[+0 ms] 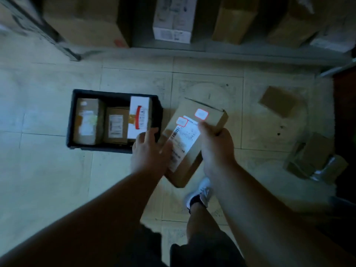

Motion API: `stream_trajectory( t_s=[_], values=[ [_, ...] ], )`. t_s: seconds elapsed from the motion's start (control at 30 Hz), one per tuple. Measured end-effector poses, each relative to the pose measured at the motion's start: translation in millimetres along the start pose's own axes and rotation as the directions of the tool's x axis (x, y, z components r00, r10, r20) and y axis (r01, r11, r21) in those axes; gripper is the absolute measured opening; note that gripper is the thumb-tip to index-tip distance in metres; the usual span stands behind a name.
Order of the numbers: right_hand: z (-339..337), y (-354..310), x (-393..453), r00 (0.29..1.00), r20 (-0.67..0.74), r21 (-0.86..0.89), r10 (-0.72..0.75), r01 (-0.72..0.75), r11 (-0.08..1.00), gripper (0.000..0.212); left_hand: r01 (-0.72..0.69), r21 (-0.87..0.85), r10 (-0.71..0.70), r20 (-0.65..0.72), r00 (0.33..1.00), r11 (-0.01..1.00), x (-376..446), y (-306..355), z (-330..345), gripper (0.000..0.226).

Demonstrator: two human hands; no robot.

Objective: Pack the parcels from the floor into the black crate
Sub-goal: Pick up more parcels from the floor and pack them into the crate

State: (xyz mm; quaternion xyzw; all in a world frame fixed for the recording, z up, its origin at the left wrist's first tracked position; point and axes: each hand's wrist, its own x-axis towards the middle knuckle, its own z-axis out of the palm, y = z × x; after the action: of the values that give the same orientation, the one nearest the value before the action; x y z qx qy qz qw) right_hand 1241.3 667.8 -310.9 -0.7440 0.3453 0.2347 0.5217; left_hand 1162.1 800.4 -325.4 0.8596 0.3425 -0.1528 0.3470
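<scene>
Black crate: it sits on the tiled floor to my left and holds three parcels side by side. I see little bare bottom, so the risk I judge biggest is that my box finds no flat slot and ends up perched on the others or on the rim.

Held parcel: a flat brown box with a long white label, in the air just beside the crate's right wall, tilted with its far end raised. It looks long against the space left in the crate. If I lower it at this slant, a corner could catch the wall.

White parcel with red mark: it stands against the crate's right wall, nearest my box. A careless drop could knock it or crush its top.

Right hand: fingers curled over the box's right edge, carrying most of the weight. An edge grip could let the box swing.

Left hand: pressed against the box's left side at the crate's near right corner, fingers curled. I cannot tell how far they wrap under. It could be pinched between box and wall.

Loose parcels: several lie on the floor to my right, near my shoe. I could trip on them.
</scene>
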Motion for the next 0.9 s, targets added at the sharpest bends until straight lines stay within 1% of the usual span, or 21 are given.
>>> stream_trajectory(
  t_s=[0.03, 0.07, 0.1, 0.2, 0.27, 0.3, 0.37, 0.4, 0.47, 0.5, 0.53, 0.57, 0.6, 0.63, 0.67, 0.7, 0.73, 0.77, 0.8, 0.83, 0.9],
  values=[
    [16, 1, -11, 1.000, -0.001, 0.008, 0.012, -0.012, 1.000, 0.058, -0.087, 0.071, 0.089, -0.026, 0.996, 0.994, 0, -14, -13, 0.048],
    [33, 4, -21, 1.000, -0.009, 0.021, 0.028, -0.028, 0.999, 0.059, -0.158, 0.101, 0.159, 0.001, 0.987, 0.982, 2, -29, -25, 0.049],
    [52, 6, -30, 0.998, -0.025, 0.047, 0.054, -0.053, 0.997, 0.058, -0.216, 0.117, 0.211, 0.053, 0.976, 0.969, 3, -43, -38, 0.053],
    [113, 17, -58, 0.978, -0.077, 0.149, 0.192, -0.179, 0.972, 0.049, -0.365, 0.170, 0.329, 0.208, 0.921, 0.915, 6, -91, -76, 0.075],
    [164, 30, -80, 0.952, -0.085, 0.226, 0.296, -0.270, 0.936, 0.045, -0.491, 0.289, 0.411, 0.296, 0.862, 0.821, 11, -132, -104, 0.084],
    [191, 37, -93, 0.938, -0.088, 0.260, 0.335, -0.303, 0.917, 0.042, -0.538, 0.352, 0.446, 0.313, 0.839, 0.766, 18, -154, -118, 0.084],
    [243, 54, -118, 0.898, -0.071, 0.330, 0.433, -0.389, 0.860, 0.037, -0.574, 0.445, 0.482, 0.312, 0.819, 0.687, 33, -193, -144, 0.071],
    [266, 61, -129, 0.879, -0.023, 0.372, 0.476, -0.434, 0.821, 0.036, -0.565, 0.483, 0.468, 0.317, 0.825, 0.669, 42, -208, -156, 0.061],
    [303, 67, -144, 0.865, 0.068, 0.434, 0.497, -0.475, 0.766, 0.039, -0.538, 0.554, 0.409, 0.350, 0.843, 0.635, 63, -232, -175, 0.045],
    [315, 71, -146, 0.869, 0.049, 0.411, 0.493, -0.467, 0.783, 0.045, -0.542, 0.570, 0.389, 0.377, 0.841, 0.617, 73, -243, -182, 0.042],
    [324, 75, -146, 0.882, -0.033, 0.290, 0.470, -0.442, 0.849, 0.056, -0.555, 0.576, 0.385, 0.400, 0.832, 0.600, 83, -253, -187, 0.042],
    [330, 79, -147, 0.909, -0.158, 0.081, 0.385, -0.377, 0.923, 0.068, -0.568, 0.579, 0.390, 0.414, 0.823, 0.585, 93, -262, -192, 0.043],
    [333, 83, -147, 0.948, -0.240, -0.167, 0.208, -0.252, 0.953, 0.078, -0.583, 0.586, 0.401, 0.423, 0.812, 0.563, 102, -270, -195, 0.044],
    [334, 86, -147, 0.975, -0.218, -0.404, -0.039, -0.054, 0.913, 0.084, -0.603, 0.593, 0.417, 0.436, 0.797, 0.533, 112, -277, -199, 0.045],
    [334, 88, -146, 0.955, -0.072, -0.603, -0.288, 0.188, 0.775, 0.086, -0.626, 0.596, 0.434, 0.452, 0.779, 0.503, 121, -283, -200, 0.045],
    [334, 92, -143, 0.882, 0.149, -0.725, -0.447, 0.404, 0.557, 0.083, -0.641, 0.601, 0.445, 0.464, 0.766, 0.477, 129, -289, -200, 0.045],
    [335, 97, -137, 0.798, 0.356, -0.769, -0.486, 0.546, 0.333, 0.078, -0.648, 0.610, 0.448, 0.472, 0.759, 0.456, 137, -294, -199, 0.045],
    [339, 100, -130, 0.732, 0.501, -0.766, -0.462, 0.624, 0.159, 0.072, -0.649, 0.619, 0.448, 0.475, 0.758, 0.442, 145, -299, -198, 0.044],
    [345, 103, -120, 0.696, 0.584, -0.754, -0.417, 0.656, 0.040, 0.064, -0.645, 0.625, 0.443, 0.474, 0.761, 0.439, 154, -304, -195, 0.043],
    [353, 104, -110, 0.680, 0.631, -0.743, -0.375, 0.668, -0.038, 0.057, -0.644, 0.624, 0.436, 0.477, 0.763, 0.443, 162, -308, -191, 0.042],
    [365, 106, -87, 0.668, 0.672, -0.727, -0.319, 0.678, -0.113, 0.043, -0.662, 0.606, 0.440, 0.496, 0.748, 0.442, 175, -313, -176, 0.042]
  ],
)
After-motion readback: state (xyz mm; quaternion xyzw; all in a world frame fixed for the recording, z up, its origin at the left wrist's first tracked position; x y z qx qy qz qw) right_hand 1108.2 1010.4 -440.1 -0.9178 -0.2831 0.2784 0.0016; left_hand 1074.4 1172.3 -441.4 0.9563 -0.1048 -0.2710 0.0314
